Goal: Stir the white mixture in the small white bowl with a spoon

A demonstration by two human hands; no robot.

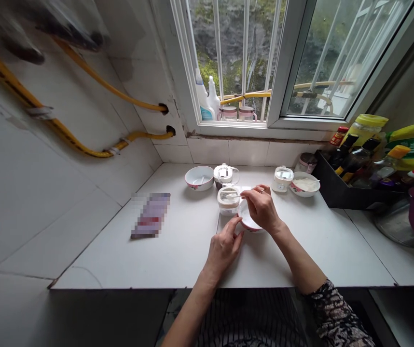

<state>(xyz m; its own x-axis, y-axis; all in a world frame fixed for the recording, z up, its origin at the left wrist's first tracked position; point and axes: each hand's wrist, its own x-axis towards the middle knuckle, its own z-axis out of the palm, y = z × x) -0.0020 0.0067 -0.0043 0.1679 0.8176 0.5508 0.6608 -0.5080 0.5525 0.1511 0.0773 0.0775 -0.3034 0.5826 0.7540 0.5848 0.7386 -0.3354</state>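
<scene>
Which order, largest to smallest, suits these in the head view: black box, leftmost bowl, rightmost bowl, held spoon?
1. Black box
2. Leftmost bowl and rightmost bowl: too alike to rank
3. Held spoon, visible part

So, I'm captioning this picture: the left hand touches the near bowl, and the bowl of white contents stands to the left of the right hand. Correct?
Not quite: the bowl of white contents stands to the right of the right hand, as the head view shows. The left hand does touch the near bowl.
</scene>
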